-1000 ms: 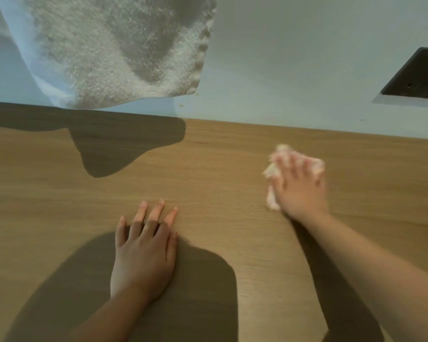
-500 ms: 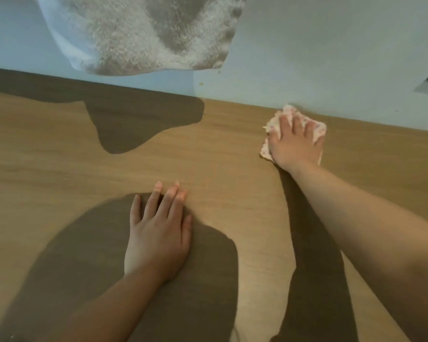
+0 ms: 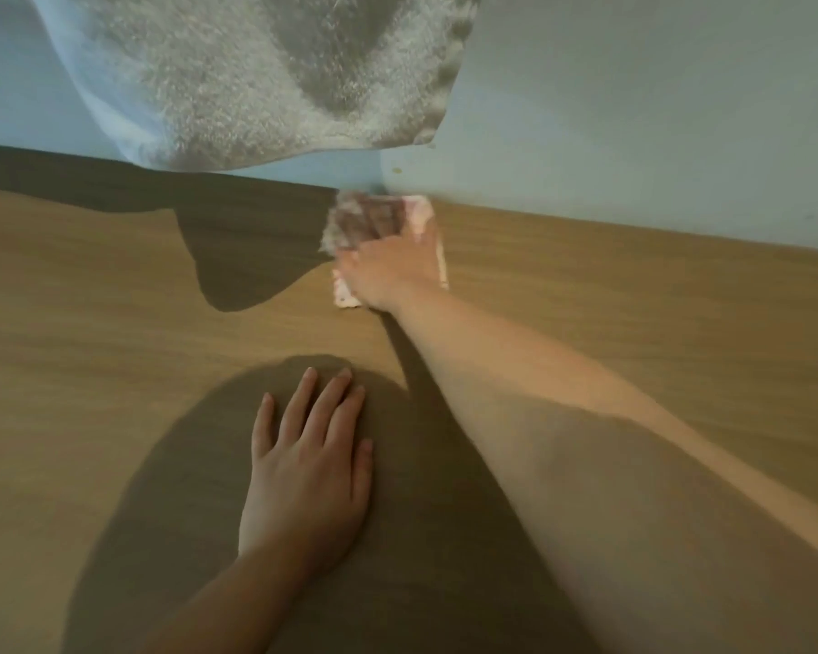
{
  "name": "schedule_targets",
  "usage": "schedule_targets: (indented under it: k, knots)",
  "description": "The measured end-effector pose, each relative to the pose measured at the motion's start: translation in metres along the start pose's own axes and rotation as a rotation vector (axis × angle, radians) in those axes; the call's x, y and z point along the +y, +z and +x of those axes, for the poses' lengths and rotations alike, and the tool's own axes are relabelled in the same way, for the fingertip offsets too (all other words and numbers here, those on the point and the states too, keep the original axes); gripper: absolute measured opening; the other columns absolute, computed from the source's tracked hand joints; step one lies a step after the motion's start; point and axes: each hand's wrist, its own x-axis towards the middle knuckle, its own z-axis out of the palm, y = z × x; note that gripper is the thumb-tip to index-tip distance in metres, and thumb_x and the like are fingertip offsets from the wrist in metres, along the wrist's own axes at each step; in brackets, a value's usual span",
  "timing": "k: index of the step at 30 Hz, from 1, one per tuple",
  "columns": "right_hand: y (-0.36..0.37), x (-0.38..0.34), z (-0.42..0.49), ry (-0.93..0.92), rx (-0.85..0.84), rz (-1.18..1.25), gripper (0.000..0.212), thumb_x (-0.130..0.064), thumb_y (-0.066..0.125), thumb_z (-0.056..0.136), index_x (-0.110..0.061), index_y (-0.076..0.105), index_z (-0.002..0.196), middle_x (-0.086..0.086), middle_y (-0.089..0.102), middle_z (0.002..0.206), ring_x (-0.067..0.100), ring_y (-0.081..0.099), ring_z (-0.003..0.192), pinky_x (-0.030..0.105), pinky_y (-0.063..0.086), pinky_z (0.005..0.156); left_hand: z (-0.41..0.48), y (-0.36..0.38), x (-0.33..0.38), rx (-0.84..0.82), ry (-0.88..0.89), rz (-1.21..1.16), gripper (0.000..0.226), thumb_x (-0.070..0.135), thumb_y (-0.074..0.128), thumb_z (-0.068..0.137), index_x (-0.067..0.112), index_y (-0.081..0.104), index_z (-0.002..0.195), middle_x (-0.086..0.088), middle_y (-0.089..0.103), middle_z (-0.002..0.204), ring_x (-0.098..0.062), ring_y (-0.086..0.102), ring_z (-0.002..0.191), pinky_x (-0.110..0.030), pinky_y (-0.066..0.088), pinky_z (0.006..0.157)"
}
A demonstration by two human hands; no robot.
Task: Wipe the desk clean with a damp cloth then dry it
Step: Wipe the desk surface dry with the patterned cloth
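A small pinkish-white cloth (image 3: 345, 295) lies on the wooden desk (image 3: 633, 313) right against the back wall. My right hand (image 3: 388, 262) presses flat on top of it, fingers stretched toward the wall and blurred by motion. My left hand (image 3: 308, 464) rests flat on the desk nearer to me, fingers straight and spread, holding nothing. My right forearm reaches diagonally across the desk from the lower right.
A white terry towel (image 3: 265, 73) hangs on the pale wall (image 3: 657, 110) above the desk's back edge, just left of the cloth. It casts a dark shadow on the desk below it.
My right hand has slid the cloth away from me to the wall, then leftward along the back edge toward the towel's shadow. My left hand has stayed flat on the desk.
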Motion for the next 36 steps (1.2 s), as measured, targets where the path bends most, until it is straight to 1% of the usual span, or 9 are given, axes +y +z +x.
schedule_targets:
  k: [4, 8, 11, 14, 21, 24, 31, 33, 36]
  knots:
    - [-0.009, 0.077, -0.015, 0.263, 0.108, -0.031, 0.053, -0.041, 0.018, 0.096, -0.029, 0.017, 0.147, -0.002, 0.013, 0.156, 0.024, 0.008, 0.142, 0.063, 0.010, 0.106, -0.001, -0.001, 0.001, -0.001, 0.003, -0.011, 0.048, 0.039, 0.032, 0.090, 0.016, 0.052, 0.128, -0.002, 0.047, 0.140, -0.024, 0.031, 0.135, -0.047, 0.014, 0.108]
    - [-0.005, 0.048, -0.012, 0.470, 0.107, 0.004, 0.057, -0.040, 0.016, 0.096, -0.019, 0.010, 0.149, 0.009, 0.005, 0.157, 0.034, -0.004, 0.143, 0.065, -0.003, 0.107, -0.001, -0.002, 0.001, 0.001, 0.015, -0.008, 0.048, 0.038, 0.032, 0.090, 0.016, 0.052, 0.127, -0.002, 0.048, 0.139, -0.026, 0.035, 0.134, -0.047, 0.015, 0.107]
    - [0.005, 0.000, -0.018, 0.121, 0.058, -0.010, 0.055, -0.042, 0.016, 0.096, -0.020, 0.023, 0.147, 0.012, 0.013, 0.155, 0.033, -0.004, 0.143, 0.059, -0.004, 0.111, -0.001, -0.001, 0.001, 0.011, 0.012, -0.004, 0.048, 0.038, 0.033, 0.090, 0.015, 0.053, 0.127, -0.003, 0.049, 0.138, -0.027, 0.036, 0.133, -0.048, 0.015, 0.107]
    - [0.009, -0.004, -0.037, -0.099, 0.016, -0.025, 0.056, -0.047, 0.018, 0.097, -0.027, 0.013, 0.149, 0.004, 0.006, 0.157, 0.026, -0.006, 0.144, 0.051, -0.007, 0.114, 0.000, -0.002, 0.001, 0.012, 0.019, -0.009, 0.048, 0.037, 0.033, 0.089, 0.014, 0.054, 0.125, -0.004, 0.050, 0.137, -0.028, 0.038, 0.132, -0.048, 0.015, 0.107]
    - [-0.021, 0.176, -0.101, 0.616, 0.088, -0.010, 0.062, -0.048, 0.017, 0.095, -0.024, 0.004, 0.150, 0.002, -0.003, 0.158, 0.028, -0.004, 0.144, 0.051, -0.003, 0.114, -0.001, -0.003, 0.002, -0.032, 0.000, -0.020, 0.052, 0.040, 0.027, 0.092, 0.016, 0.048, 0.132, -0.002, 0.043, 0.143, -0.024, 0.027, 0.138, -0.046, 0.012, 0.112]
    - [-0.021, 0.177, -0.123, 0.765, 0.078, 0.014, 0.063, -0.045, 0.015, 0.094, -0.021, 0.000, 0.150, 0.006, -0.002, 0.158, 0.030, -0.006, 0.143, 0.054, -0.003, 0.113, -0.001, -0.004, 0.002, -0.049, -0.013, -0.034, 0.054, 0.041, 0.024, 0.092, 0.017, 0.045, 0.135, 0.000, 0.039, 0.146, -0.022, 0.022, 0.140, -0.051, 0.013, 0.113]
    - [0.012, 0.028, -0.195, -0.199, -0.084, -0.097, 0.059, -0.044, 0.019, 0.097, -0.035, -0.015, 0.145, -0.013, -0.019, 0.152, 0.017, -0.020, 0.140, 0.043, -0.017, 0.110, -0.001, -0.004, 0.003, -0.032, -0.012, -0.019, 0.052, 0.040, 0.026, 0.090, 0.016, 0.050, 0.129, -0.003, 0.047, 0.140, -0.026, 0.031, 0.136, -0.054, 0.023, 0.110]
    - [0.005, 0.081, -0.206, -0.022, -0.004, -0.151, 0.053, -0.045, 0.006, 0.096, -0.037, -0.023, 0.139, -0.013, -0.025, 0.148, 0.014, -0.024, 0.137, 0.042, -0.016, 0.109, -0.001, -0.004, 0.002, -0.032, -0.012, -0.021, 0.053, 0.041, 0.024, 0.091, 0.017, 0.047, 0.132, -0.001, 0.043, 0.142, -0.025, 0.028, 0.138, -0.052, 0.020, 0.111]
    - [-0.017, 0.169, -0.213, 0.575, 0.037, -0.047, 0.058, -0.052, 0.008, 0.095, -0.035, -0.007, 0.148, -0.004, -0.009, 0.157, 0.021, -0.011, 0.143, 0.051, -0.001, 0.115, -0.001, -0.003, 0.002, -0.036, -0.011, -0.012, 0.055, 0.043, 0.022, 0.091, 0.018, 0.044, 0.135, -0.001, 0.039, 0.145, -0.023, 0.024, 0.140, -0.050, 0.015, 0.113]
